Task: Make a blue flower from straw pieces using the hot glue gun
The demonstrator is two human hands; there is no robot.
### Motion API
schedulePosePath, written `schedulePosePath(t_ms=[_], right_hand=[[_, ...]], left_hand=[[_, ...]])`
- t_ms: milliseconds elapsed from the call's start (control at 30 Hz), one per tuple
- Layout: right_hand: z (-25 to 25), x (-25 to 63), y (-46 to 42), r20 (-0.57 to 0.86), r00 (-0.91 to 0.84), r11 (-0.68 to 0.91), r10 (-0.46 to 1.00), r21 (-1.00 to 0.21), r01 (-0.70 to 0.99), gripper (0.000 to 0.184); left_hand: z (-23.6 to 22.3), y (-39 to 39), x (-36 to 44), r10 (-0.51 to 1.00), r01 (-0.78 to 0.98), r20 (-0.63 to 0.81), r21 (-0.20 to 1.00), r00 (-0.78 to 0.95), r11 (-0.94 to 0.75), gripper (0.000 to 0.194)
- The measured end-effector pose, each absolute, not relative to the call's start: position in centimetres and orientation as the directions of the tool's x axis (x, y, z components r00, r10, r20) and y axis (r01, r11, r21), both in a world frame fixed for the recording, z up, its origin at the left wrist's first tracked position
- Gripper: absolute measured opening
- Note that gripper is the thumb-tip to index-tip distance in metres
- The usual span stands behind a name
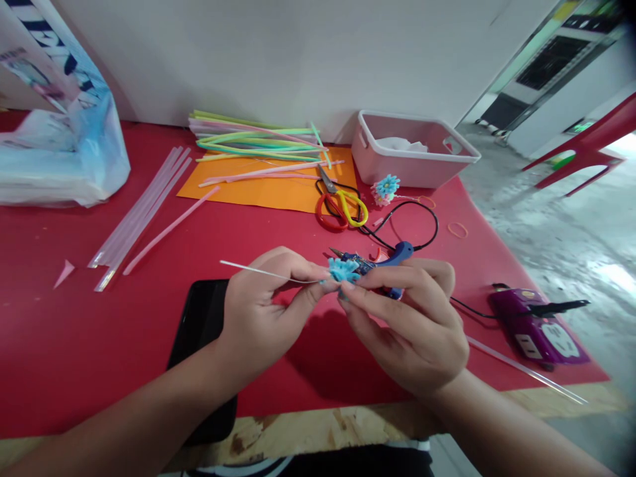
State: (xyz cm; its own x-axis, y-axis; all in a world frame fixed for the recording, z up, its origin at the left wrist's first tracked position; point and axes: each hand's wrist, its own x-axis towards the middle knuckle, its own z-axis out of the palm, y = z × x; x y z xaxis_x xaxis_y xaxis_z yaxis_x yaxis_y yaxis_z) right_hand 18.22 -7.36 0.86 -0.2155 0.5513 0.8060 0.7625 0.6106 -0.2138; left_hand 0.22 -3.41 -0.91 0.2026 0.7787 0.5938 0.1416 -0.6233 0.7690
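Observation:
My left hand (265,308) pinches a thin white stick (258,271) that points left, at the end where a small light blue flower (344,269) sits. My right hand (410,318) is closed, its fingertips pressing on the same blue flower from the right. Both hands hover above the red table cover (74,331). Just behind them lies a blue glue gun (390,257) with a black cord (422,222).
Red and yellow scissors (342,207) lie on an orange sheet (268,189) near coloured straws (253,139). Also here: clear sticks (142,212), a black phone (199,344), a white tub (412,149), another blue-pink flower (385,189), a purple power strip (539,324), a plastic bag (59,139).

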Motion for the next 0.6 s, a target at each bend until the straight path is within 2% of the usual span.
schedulePosePath(t_ms=[300,467,600], right_hand=[[0.65,17.94,-6.93,0.784,-0.209,0.619,0.585,-0.264,0.74,0.018],[0.65,18.1,-6.73,0.74,-0.149,0.609,0.656,-0.402,0.684,0.02],[0.58,18.21,-6.64,0.716,-0.116,0.618,0.689,-0.496,0.609,0.021]], left_hand=[[-0.64,-3.5,0.52,0.82,0.221,0.526,0.792,0.228,-0.569,0.008],[-0.45,-3.33,0.26,0.822,0.218,0.507,0.798,0.259,-0.561,0.004],[-0.39,-2.89,0.08,0.773,0.2,0.545,0.759,0.326,-0.62,0.009]])
